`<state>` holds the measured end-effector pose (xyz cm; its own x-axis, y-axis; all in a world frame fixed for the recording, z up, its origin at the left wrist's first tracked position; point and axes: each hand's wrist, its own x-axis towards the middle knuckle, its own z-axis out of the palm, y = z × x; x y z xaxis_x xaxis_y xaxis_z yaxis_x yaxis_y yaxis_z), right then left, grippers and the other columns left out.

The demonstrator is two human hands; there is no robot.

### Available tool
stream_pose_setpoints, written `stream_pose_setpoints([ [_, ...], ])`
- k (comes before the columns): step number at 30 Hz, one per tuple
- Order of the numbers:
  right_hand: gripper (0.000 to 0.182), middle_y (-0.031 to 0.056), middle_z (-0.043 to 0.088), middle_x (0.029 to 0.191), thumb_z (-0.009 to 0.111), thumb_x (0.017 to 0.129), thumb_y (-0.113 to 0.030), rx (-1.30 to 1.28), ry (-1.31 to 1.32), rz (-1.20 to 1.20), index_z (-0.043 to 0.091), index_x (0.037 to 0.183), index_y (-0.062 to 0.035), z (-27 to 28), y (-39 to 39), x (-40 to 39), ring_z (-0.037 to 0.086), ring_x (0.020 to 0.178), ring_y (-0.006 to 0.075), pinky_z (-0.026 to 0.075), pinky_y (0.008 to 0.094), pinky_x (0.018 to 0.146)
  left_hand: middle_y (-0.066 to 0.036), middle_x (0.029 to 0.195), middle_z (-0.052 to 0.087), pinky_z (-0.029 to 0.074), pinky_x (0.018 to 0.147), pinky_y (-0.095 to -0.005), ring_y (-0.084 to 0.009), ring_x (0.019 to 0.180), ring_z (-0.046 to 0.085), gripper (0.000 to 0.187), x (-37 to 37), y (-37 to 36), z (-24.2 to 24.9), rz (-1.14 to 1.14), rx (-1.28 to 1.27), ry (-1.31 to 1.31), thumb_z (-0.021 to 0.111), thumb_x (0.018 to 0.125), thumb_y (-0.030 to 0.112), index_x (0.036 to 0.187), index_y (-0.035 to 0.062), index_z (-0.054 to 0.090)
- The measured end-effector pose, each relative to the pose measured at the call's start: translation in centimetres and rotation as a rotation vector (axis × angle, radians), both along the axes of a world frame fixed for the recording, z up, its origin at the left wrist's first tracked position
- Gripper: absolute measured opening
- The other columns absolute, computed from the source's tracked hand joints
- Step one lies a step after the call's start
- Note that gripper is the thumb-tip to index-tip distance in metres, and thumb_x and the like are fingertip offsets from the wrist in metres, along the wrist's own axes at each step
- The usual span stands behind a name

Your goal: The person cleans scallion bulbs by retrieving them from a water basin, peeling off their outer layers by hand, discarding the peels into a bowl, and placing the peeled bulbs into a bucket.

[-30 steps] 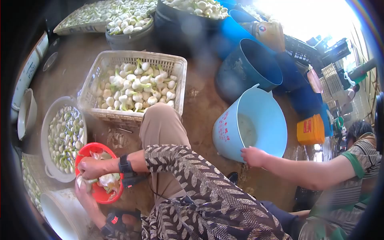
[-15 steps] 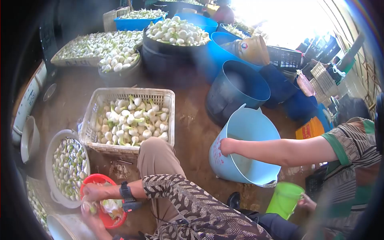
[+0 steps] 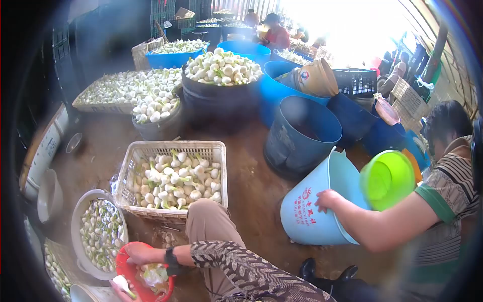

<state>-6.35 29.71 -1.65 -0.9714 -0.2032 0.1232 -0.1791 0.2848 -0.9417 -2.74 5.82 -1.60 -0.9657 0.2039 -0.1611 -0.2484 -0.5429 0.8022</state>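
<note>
Over the rim of a red basin [image 3: 169,287] is my right hand [image 3: 137,253], its fingers curled downward. What it holds, if anything, is hidden. My left hand [image 3: 121,295] is partly in view at the basin's lower left and grips a white garlic bulb [image 3: 121,283] with a short green stem. Pale peelings [image 3: 153,276] lie inside the basin. Just beyond it stands a round whitish tub [image 3: 76,231] of small garlic bulbs in water. A cream plastic crate [image 3: 221,173] filled with larger trimmed bulbs sits past my knee.
On the right, a co-worker in a striped top [image 3: 448,196] touches a light blue bucket [image 3: 302,211] and has a lime green pail [image 3: 390,176] over it. A dark blue tub [image 3: 287,136] and a heaped black tub [image 3: 211,95] stand farther back. More people sit in the background.
My hands have moved apart; the left now shows the bulb away from the right. The co-worker's green pail has risen from near the floor to the blue bucket. The view has tilted up.
</note>
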Motion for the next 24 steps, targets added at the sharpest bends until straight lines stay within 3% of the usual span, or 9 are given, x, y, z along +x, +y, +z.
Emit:
stream_pose_setpoints([
  [1, 0.026, 0.0221, 0.064, 0.074, 0.066, 0.071, -0.023, -0.078, -0.343, -0.031, 0.065, 0.076, 0.0031, 2.8, -0.7, 0.9, 0.065, 0.069, 0.0335, 0.051, 0.0413, 0.061, -0.017, 0.102, 0.057, 0.05, 0.071, -0.0357, -0.0236, 0.078, 0.058, 0.042, -0.8, 0.2, -0.3, -0.001, 0.005, 0.005, 0.058, 0.082, 0.016, 0.117, -0.0051, 0.049],
  [4, 0.022, 0.0231, 0.062, 0.071, 0.066, 0.066, -0.018, -0.114, -0.228, 0.166, 0.064, 0.071, 0.003, 1.6, -3.1, 0.4, 0.063, 0.066, 0.0349, 0.05, 0.0417, 0.059, -0.014, 0.114, 0.055, 0.044, 0.09, -0.0377, -0.0247, 0.104, 0.055, 0.052, -2.6, 2.0, -2.6, 0.144, -0.064, 0.138, 0.052, 0.088, 0.039, 0.124, 0.0014, 0.046],
  [5, 0.021, 0.0227, 0.062, 0.07, 0.066, 0.066, -0.018, -0.115, -0.188, 0.176, 0.064, 0.071, 0.0029, 1.7, -3.3, 0.7, 0.063, 0.065, 0.0345, 0.05, 0.0416, 0.059, -0.014, 0.114, 0.055, 0.044, 0.09, -0.0377, -0.0247, 0.104, 0.055, 0.052, -3.7, 2.2, -3.4, 0.128, -0.066, 0.132, 0.052, 0.088, 0.039, 0.124, 0.0014, 0.046],
  [7, 0.02, 0.0219, 0.061, 0.069, 0.065, 0.067, -0.017, -0.101, -0.109, 0.162, 0.064, 0.071, 0.0028, 2.0, -3.3, 1.1, 0.062, 0.064, 0.0339, 0.049, 0.0415, 0.058, -0.014, 0.119, 0.052, 0.038, 0.097, -0.0394, -0.0253, 0.111, 0.049, 0.055, -5.4, 2.6, -3.6, 0.169, 0.054, -0.085, 0.047, 0.09, 0.044, 0.125, 0.0013, 0.045],
  [9, 0.019, 0.0211, 0.061, 0.067, 0.064, 0.067, -0.016, -0.058, -0.027, 0.108, 0.064, 0.07, 0.0027, 2.5, -2.7, 1.6, 0.062, 0.062, 0.0332, 0.048, 0.0414, 0.057, -0.012, 0.12, 0.052, 0.037, 0.098, -0.0396, -0.025, 0.112, 0.049, 0.055, -5.3, 3.2, -2.6, 0.119, 0.064, -0.171, 0.047, 0.09, 0.044, 0.125, 0.0022, 0.045],
  [12, 0.018, 0.0199, 0.06, 0.065, 0.063, 0.067, -0.015, 0.014, 0.086, 0.008, 0.063, 0.07, 0.0025, 2.9, -1.7, 2.1, 0.061, 0.06, 0.0322, 0.047, 0.0412, 0.056, -0.011, 0.123, 0.049, 0.037, 0.098, -0.0383, -0.024, 0.113, 0.048, 0.056, -4.5, 3.4, -1.3, -0.129, -0.12, 0.104, 0.049, 0.089, 0.043, 0.129, 0.0039, 0.042],
  [14, 0.017, 0.0195, 0.06, 0.064, 0.062, 0.067, -0.014, 0.033, 0.104, -0.036, 0.063, 0.07, 0.0025, 2.1, -1.4, 2.5, 0.061, 0.059, 0.0319, 0.047, 0.0411, 0.056, -0.012, 0.123, 0.049, 0.038, 0.098, -0.0384, -0.0242, 0.114, 0.048, 0.056, -4.3, 4.4, -0.6, -0.11, -0.164, 0.084, 0.049, 0.089, 0.042, 0.129, 0.004, 0.041],
  [17, 0.019, 0.0217, 0.058, 0.061, 0.063, 0.059, -0.014, 0.18, 0.4, -0.143, 0.06, 0.061, 0.0039, 1.5, -2.4, 2.6, 0.058, 0.057, 0.037, 0.047, 0.0425, 0.054, -0.012, 0.124, 0.048, 0.038, 0.098, -0.0385, -0.0245, 0.114, 0.048, 0.055, -4.2, 5.2, 0.3, -0.108, -0.211, 0.082, 0.05, 0.089, 0.04, 0.13, 0.0041, 0.04],
  [24, 0.015, 0.0228, 0.059, 0.064, 0.062, 0.058, -0.012, 0.296, 0.42, -0.108, 0.062, 0.061, 0.0029, 2.5, -1.6, 1.9, 0.06, 0.059, 0.0377, 0.048, 0.0432, 0.056, -0.013, 0.126, 0.046, 0.038, 0.097, -0.0388, -0.0253, 0.115, 0.047, 0.055, -3.3, 6.0, 1.2, -0.109, -0.239, 0.083, 0.052, 0.088, 0.034, 0.132, 0.0044, 0.038],
])
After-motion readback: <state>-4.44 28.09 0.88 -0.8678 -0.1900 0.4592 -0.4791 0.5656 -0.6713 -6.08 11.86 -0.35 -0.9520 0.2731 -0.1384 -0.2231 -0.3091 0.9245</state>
